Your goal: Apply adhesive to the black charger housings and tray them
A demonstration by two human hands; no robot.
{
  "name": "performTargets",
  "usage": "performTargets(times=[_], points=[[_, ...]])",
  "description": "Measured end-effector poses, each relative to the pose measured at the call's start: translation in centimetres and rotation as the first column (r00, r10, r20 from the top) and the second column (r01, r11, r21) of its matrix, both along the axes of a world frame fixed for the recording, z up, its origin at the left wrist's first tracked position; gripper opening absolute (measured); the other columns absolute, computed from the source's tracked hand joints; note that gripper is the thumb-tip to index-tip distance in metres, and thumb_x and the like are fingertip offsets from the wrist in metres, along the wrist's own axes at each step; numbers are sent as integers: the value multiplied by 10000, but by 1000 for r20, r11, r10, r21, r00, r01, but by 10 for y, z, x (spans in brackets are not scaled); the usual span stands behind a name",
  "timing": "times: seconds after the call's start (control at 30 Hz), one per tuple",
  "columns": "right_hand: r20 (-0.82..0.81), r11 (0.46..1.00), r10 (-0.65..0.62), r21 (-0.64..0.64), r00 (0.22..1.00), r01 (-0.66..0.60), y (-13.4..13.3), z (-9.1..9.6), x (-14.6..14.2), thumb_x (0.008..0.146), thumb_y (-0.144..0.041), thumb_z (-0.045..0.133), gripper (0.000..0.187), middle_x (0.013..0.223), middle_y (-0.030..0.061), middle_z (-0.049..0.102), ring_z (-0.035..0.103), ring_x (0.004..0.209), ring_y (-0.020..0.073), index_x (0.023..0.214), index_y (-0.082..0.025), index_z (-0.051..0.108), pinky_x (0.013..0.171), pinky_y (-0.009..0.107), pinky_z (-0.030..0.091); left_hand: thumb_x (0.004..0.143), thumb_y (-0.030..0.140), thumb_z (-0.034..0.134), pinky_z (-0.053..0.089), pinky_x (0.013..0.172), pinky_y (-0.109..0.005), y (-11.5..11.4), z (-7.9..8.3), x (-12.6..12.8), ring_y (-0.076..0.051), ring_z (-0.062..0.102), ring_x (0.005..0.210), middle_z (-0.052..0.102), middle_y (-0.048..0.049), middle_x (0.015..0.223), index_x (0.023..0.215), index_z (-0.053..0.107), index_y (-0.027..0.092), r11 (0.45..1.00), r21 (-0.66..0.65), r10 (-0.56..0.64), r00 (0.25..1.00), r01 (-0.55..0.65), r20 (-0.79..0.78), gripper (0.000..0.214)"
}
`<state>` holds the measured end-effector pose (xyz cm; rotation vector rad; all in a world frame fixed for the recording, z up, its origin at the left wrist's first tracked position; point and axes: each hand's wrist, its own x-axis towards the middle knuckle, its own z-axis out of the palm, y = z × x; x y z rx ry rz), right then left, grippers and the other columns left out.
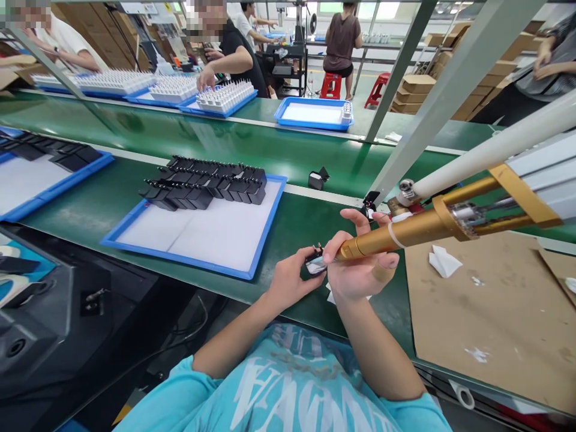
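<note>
My left hand (pixel 288 281) pinches a small black plug housing (pixel 315 264) between thumb and fingers, its pale inner side turned up and short pins at its top. Against that piece, my right hand (pixel 353 276) holds the front of a gold dispenser barrel (pixel 382 240); the index finger and thumb are around it and other fingers are spread. The barrel's very tip is hidden by the fingers. Just beyond the right fingers stands another black piece (pixel 369 204), partly covered. A loose black housing (pixel 318 179) sits farther off on the green bench.
A blue-rimmed tray (pixel 216 240) at left bears rows of black housings (pixel 202 183). Cardboard (pixel 486 306) with crumpled tissue (pixel 444 261) covers the right side. A slanted metal post (pixel 445 90) crosses at right. Opposite, a co-worker's hand (pixel 207 78) is over white pieces (pixel 227 96).
</note>
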<state>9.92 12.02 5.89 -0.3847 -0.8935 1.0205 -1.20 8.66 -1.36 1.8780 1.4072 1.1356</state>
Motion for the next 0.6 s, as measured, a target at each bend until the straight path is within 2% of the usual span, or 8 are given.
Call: performTargets(times=[0.13,0.27,0.37,0.47,0.6], points=[[-23,1000,-16,5,1000,16,3,-1,3,819,-634,445,450,1074,24,631,553,376,80,1129,-310,487,303,248,363,777,276,675,514,893,-331,4,-8,-9,-217,654,1022,679,-46,1116,1180,547,233,1000,-24,8,991,-12,-135,425],[-22,998,-67,-11,998,67,6,-5,10,837,-611,417,438,1079,34,631,547,373,78,1131,-300,512,299,248,364,781,253,663,502,911,-371,11,-17,-23,-234,628,1043,657,-63,1132,1191,547,218,985,-175,-31,983,-1,-181,428],[-17,994,-104,-34,994,103,6,-7,17,844,-582,417,413,1064,31,633,544,368,81,1124,-298,521,292,246,357,797,320,679,469,986,-404,17,-18,-32,-244,599,1127,633,-71,1227,1257,519,226,950,-303,-105,992,79,-70,496],[-11,991,-120,-54,993,119,4,-9,23,834,-583,437,400,1041,24,641,546,368,87,1103,-299,518,290,247,358,821,414,664,406,1079,-424,28,-18,-35,-251,531,1255,538,-82,1390,1347,477,248,907,-391,-135,987,157,84,583],[-3,990,-124,-65,992,124,3,-12,30,834,-575,447,388,1026,23,649,545,367,90,1102,-299,494,299,250,370,846,379,630,363,1122,-395,44,-21,-30,-226,463,1331,502,-75,1434,1336,498,247,902,-367,-148,962,227,230,525]])
